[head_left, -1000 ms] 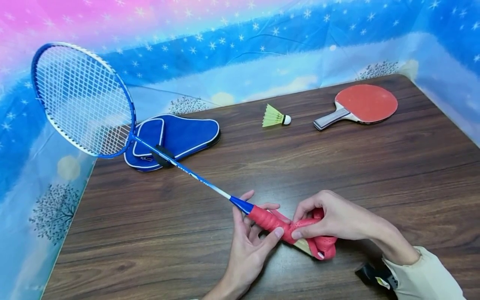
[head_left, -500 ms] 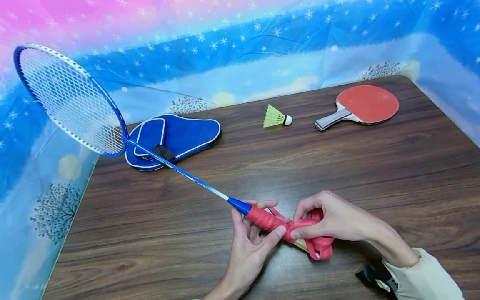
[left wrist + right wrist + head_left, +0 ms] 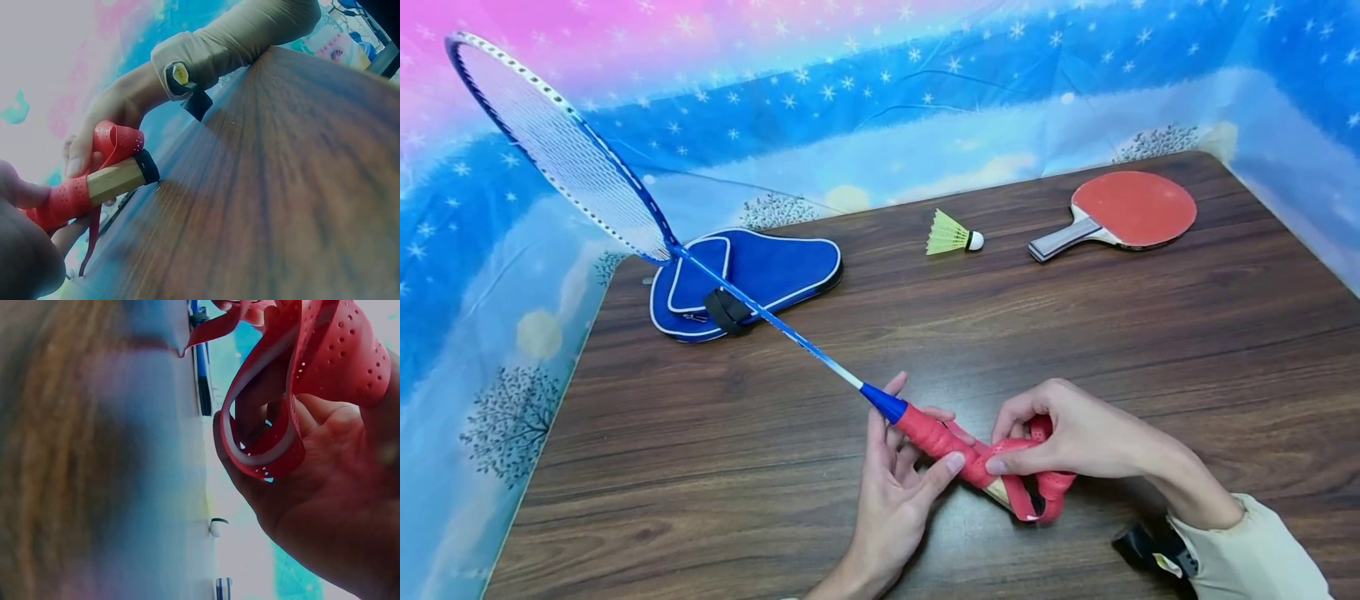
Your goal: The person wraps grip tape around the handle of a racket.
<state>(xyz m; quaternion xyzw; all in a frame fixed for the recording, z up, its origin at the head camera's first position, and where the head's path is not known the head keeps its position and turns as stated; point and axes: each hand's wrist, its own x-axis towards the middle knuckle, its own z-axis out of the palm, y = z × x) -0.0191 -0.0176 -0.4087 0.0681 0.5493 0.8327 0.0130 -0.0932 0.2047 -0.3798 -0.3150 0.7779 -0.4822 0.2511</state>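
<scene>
A blue and white badminton racket point(image 3: 805, 343) slants across the head view, its strung head raised at the upper left. Perforated red grip tape point(image 3: 936, 437) covers the upper part of its handle; bare wood point(image 3: 116, 181) and a black butt end show in the left wrist view. My left hand point(image 3: 895, 492) holds the wrapped part, thumb on top and fingers beneath. At the lower handle my right hand point(image 3: 1056, 433) pinches the loose tape, which hangs in loops point(image 3: 337, 356) around its fingers in the right wrist view.
On the brown wooden table point(image 3: 700, 467) lie a blue paddle case point(image 3: 782, 262) under the racket shaft, a yellow shuttlecock point(image 3: 951, 233) at the back and a red table tennis paddle point(image 3: 1135, 208) at the back right. Patterned cloth point(image 3: 880, 100) hangs behind.
The racket has turned about its shaft, so its strung face now appears narrower, and its head has risen. Both hands keep their hold in nearly the same place.
</scene>
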